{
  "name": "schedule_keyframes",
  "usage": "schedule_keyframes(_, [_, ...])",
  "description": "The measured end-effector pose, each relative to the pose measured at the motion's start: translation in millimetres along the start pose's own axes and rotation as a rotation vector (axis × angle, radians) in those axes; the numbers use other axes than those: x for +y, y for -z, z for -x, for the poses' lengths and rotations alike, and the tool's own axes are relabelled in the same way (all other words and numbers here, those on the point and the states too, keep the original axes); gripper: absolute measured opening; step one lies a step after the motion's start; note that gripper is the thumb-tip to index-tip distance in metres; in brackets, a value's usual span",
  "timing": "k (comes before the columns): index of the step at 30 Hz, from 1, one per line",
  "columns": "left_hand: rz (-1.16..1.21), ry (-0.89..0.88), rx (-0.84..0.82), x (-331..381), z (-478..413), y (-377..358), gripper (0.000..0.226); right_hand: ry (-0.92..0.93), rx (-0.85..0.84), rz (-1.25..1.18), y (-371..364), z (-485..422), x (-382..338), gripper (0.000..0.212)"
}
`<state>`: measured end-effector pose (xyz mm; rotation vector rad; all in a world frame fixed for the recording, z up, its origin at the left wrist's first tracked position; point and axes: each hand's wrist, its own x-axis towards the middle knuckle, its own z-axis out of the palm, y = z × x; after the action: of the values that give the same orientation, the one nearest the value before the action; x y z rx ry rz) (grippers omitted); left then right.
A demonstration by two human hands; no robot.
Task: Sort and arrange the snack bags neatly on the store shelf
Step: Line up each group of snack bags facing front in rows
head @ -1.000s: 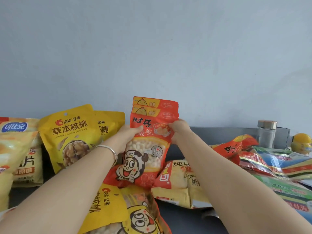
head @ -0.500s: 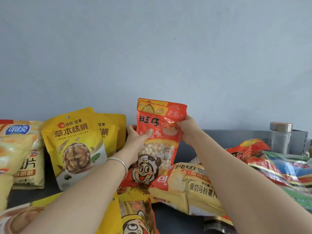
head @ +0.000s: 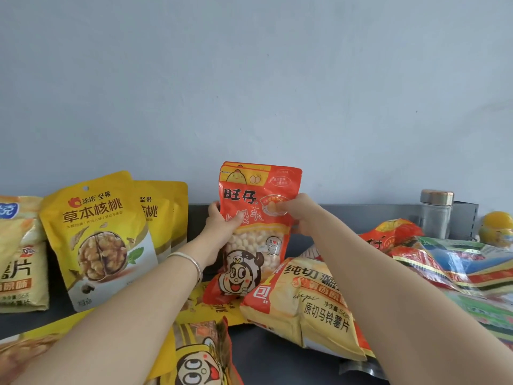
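An orange snack bag (head: 256, 187) with a cartoon face stands upright at the middle of the dark shelf (head: 277, 354), close to the back wall. A second like bag shows just behind its top edge. My left hand (head: 222, 227) grips its left side, and my right hand (head: 299, 215) pinches its right edge. To the left stand yellow walnut bags (head: 94, 234) in a row, upright. A yellow potato chip bag (head: 308, 304) lies flat to the lower right of the held bag.
Pale chip bags (head: 19, 259) stand at the far left. More yellow and orange bags (head: 200, 357) lie flat in the foreground. A heap of red, green and blue bags (head: 455, 262) fills the right. A glass jar (head: 435, 215) stands at the back right.
Both hands have carried the orange bag farther back and set it more upright. The view has shifted slightly, bringing the jar and the right heap more into sight.
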<state>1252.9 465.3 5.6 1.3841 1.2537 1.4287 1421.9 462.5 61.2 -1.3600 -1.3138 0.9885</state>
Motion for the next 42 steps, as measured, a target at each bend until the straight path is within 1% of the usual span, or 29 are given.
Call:
schedule_keyframes(2, [-0.052,-0.006,0.078,4,1,1,0.081,0.011,0.022,0.038,2,2,-2,0.039])
schedule_keyframes(5, [-0.184,-0.027,0.212,16,10,1,0.082,0.052,0.05,0.128,8,9,-4,0.017])
schedule_keyframes(7, [-0.242,-0.059,0.28,22,18,-2,0.074,0.067,0.083,0.257,12,14,-1,0.011])
schedule_keyframes(9, [-0.27,-0.102,0.336,24,28,-6,0.06,0.069,0.119,0.383,14,19,5,0.01])
schedule_keyframes(11, [-0.312,-0.137,0.357,24,39,-9,0.046,0.076,0.12,0.491,16,22,12,0.008])
schedule_keyframes(14, [-0.416,-0.128,0.304,23,58,-13,0.032,0.115,0.045,0.682,16,32,20,0.015])
schedule_keyframes(16, [-0.472,-0.098,0.236,21,68,-14,0.029,0.149,-0.029,0.755,14,37,24,0.011])
schedule_keyframes(21, [-0.48,-0.059,0.061,22,94,-22,0.022,0.193,-0.103,0.769,16,55,31,0.014])
schedule_keyframes(27, [-0.431,-0.108,-0.078,34,117,-41,0.023,0.252,-0.125,0.775,25,82,30,0.016])
schedule_keyframes(30, [-0.43,-0.125,-0.145,38,128,-45,0.03,0.278,-0.114,0.827,28,98,29,0.021])
schedule_keyframes(34, [-0.434,-0.17,-0.184,34,140,-42,0.03,0.269,-0.089,0.895,31,116,30,0.027])
schedule_keyframes(37, [-0.459,-0.212,-0.241,32,147,-38,0.028,0.297,-0.032,0.926,33,131,32,0.028])
schedule_keyframes(39, [-0.465,-0.242,-0.261,32,150,-38,0.027,0.364,0.067,0.938,37,142,32,0.026])
schedule_keyframes(42, [-0.491,-0.3,-0.279,30,155,-41,0.025,0.487,0.29,0.973,49,155,26,0.029])
